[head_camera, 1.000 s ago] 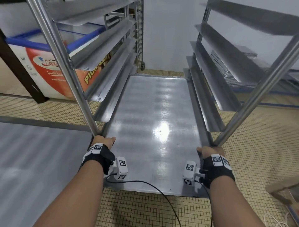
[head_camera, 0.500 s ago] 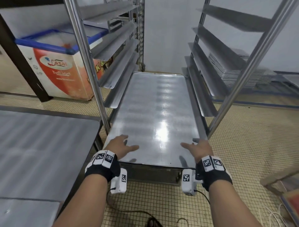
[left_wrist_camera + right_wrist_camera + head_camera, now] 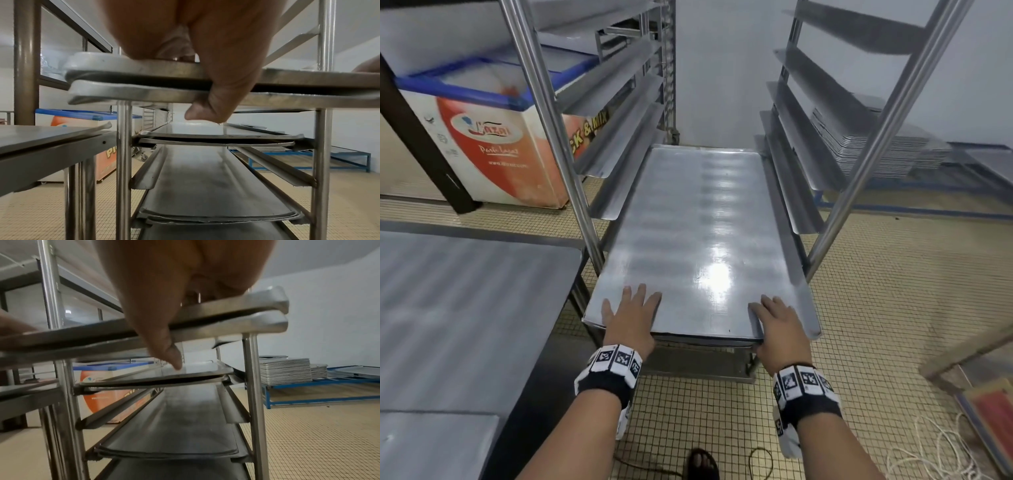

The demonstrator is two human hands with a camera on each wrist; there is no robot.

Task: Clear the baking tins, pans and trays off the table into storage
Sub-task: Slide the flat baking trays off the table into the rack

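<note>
Two flat steel baking trays lie stacked on a pair of rails in the rolling rack [image 3: 551, 137]. The top tray [image 3: 688, 222] fills the slot, its front edge level with the rack's front posts. My left hand [image 3: 631, 315] lies flat on its front left corner, fingers spread. My right hand [image 3: 779, 322] lies flat on the front right corner. In the left wrist view the left hand [image 3: 216, 48] drapes its thumb down over the front edges of the top tray [image 3: 308, 78] and lower tray [image 3: 144, 95]. The right hand [image 3: 164, 288] does likewise on the tray [image 3: 257, 301].
A steel table [image 3: 465, 308] with more trays stands at the left, touching the rack. Behind it is a chest freezer [image 3: 493, 137]. A tall tray stack [image 3: 876, 147] sits on a blue frame at the back right. Lower rack rails hold trays [image 3: 216, 138]. A cable [image 3: 756, 455] lies on the floor.
The tray has slid deeper into the rack. Both hands left its side edges and now lie flat on its front corners.
</note>
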